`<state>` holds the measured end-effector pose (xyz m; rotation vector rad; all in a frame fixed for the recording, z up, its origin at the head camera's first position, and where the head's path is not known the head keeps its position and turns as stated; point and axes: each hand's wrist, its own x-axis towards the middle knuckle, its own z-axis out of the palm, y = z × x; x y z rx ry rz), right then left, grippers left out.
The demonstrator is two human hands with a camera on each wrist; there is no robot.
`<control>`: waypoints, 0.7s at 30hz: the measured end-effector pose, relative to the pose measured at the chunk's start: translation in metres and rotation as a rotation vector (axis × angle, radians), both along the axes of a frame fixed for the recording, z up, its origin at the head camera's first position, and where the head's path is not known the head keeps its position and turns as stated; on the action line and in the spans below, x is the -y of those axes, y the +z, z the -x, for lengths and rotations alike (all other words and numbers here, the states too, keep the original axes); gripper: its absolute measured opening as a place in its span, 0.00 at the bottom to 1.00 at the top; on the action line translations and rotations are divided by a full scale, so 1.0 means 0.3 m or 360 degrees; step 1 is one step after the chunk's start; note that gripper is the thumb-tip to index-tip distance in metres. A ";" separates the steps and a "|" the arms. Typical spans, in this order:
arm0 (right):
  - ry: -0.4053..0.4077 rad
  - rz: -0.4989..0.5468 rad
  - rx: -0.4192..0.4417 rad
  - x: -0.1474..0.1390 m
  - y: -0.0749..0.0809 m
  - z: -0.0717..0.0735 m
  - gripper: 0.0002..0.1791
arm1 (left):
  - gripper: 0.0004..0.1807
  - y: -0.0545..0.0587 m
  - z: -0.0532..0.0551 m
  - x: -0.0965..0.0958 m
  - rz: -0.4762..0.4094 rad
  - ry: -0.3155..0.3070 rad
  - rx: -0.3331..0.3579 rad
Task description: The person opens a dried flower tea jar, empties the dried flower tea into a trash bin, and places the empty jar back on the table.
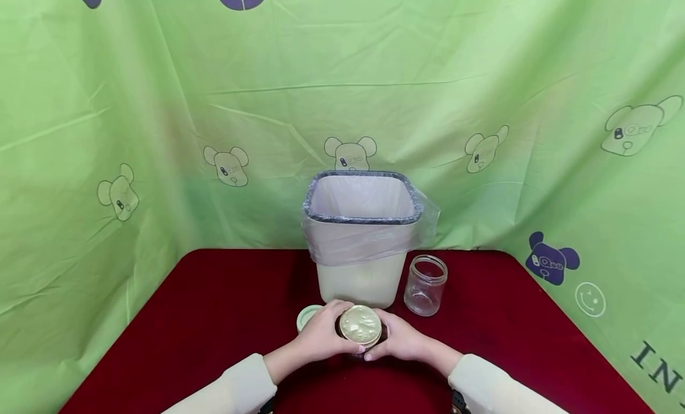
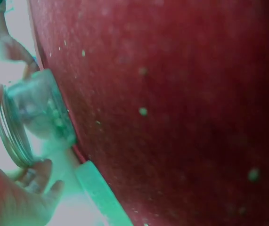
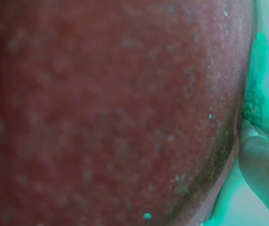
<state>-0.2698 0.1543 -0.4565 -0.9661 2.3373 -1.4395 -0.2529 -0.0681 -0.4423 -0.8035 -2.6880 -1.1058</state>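
A glass jar (image 2: 42,113) with a shiny gold-coloured top (image 1: 360,324) stands between my two hands. My left hand (image 1: 323,335) grips it from the left, thumb in front near the rim. From the right, my right hand (image 1: 404,338) holds the same jar, its fingertips close to the left thumb. Small lumpy contents (image 3: 253,103) show low inside the jar in the right wrist view. A pale green round lid-like piece (image 1: 307,316) lies behind the left hand, which partly hides it.
A white bin (image 1: 360,283) with a clear plastic liner and grey rim stands just behind the hands. An open glass jar (image 1: 425,286) stands right of the bin. Dark red cloth (image 1: 225,307) covers the table, with green printed fabric (image 1: 374,75) hanging around it.
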 end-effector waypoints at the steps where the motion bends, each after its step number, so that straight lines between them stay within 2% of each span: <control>1: -0.0004 0.0008 0.0001 0.000 0.000 -0.001 0.39 | 0.40 -0.002 -0.003 -0.006 -0.0004 0.0035 -0.0013; 6: -0.0011 0.0037 0.0038 -0.001 -0.003 -0.003 0.39 | 0.41 0.003 -0.019 -0.031 0.0065 0.0207 -0.0097; 10: -0.0004 0.0041 0.0068 -0.006 -0.004 -0.007 0.39 | 0.42 0.014 -0.024 -0.043 0.0169 0.0244 -0.0128; 15: 0.0022 0.0056 0.0066 -0.006 0.000 -0.006 0.39 | 0.44 0.025 -0.020 -0.038 0.0215 0.0187 -0.0094; 21: 0.0043 0.0041 0.0054 -0.001 0.000 0.002 0.40 | 0.45 0.026 0.002 -0.009 0.0117 0.0033 0.0035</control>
